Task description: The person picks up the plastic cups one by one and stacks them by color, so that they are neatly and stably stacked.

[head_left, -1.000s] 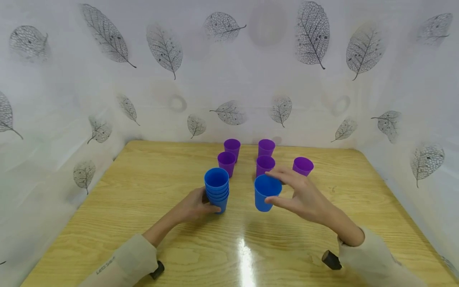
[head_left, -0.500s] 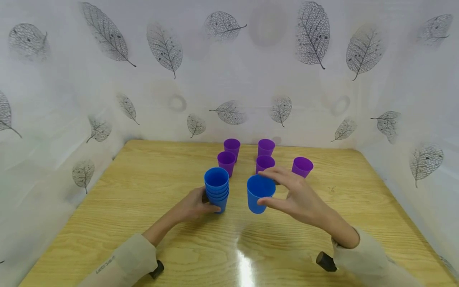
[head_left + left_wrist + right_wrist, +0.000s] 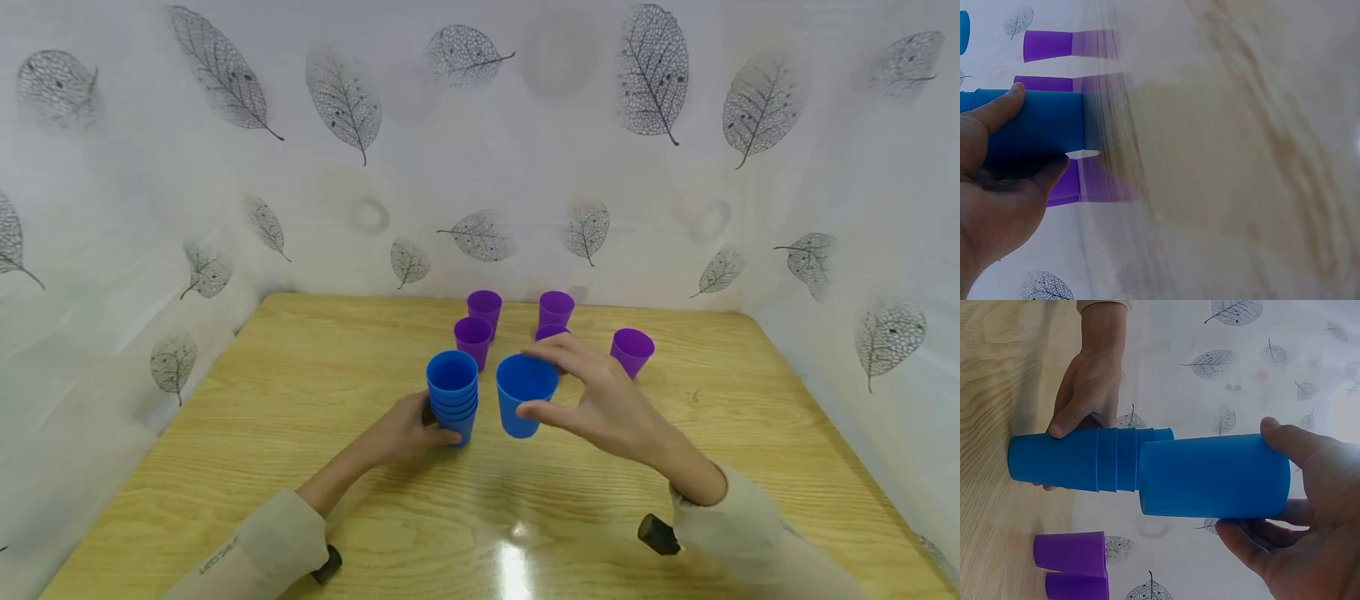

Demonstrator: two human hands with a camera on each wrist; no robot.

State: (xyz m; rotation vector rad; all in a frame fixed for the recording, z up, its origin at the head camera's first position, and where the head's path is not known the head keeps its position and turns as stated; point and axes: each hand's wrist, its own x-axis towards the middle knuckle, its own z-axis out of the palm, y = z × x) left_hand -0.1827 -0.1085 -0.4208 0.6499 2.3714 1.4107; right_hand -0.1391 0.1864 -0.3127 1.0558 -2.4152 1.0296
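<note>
My left hand (image 3: pixel 408 429) grips a stack of nested blue cups (image 3: pixel 453 400) low on its side, the stack upright on the table. In the left wrist view, thumb and fingers wrap the bottom blue cup (image 3: pixel 1041 125). My right hand (image 3: pixel 611 404) holds a single blue cup (image 3: pixel 517 412) near its rim, between thumb and fingers. That cup is raised off the table, mouth up, just right of the stack. From the right wrist view, the single cup (image 3: pixel 1213 478) is higher than most of the stack (image 3: pixel 1072 459); whether they touch I cannot tell.
Behind the blue cups stand several purple cups: two at the left (image 3: pixel 472 337) (image 3: pixel 484 307), one at the back (image 3: pixel 556 308), one partly hidden by my right hand (image 3: pixel 552 332), one farther right (image 3: pixel 632 350). A leaf-patterned cloth (image 3: pixel 480 150) surrounds the wooden table (image 3: pixel 330 358).
My right hand has carried the single blue cup leftward, closer to the stack, and lately a little higher. My left hand and the stack have stayed in place.
</note>
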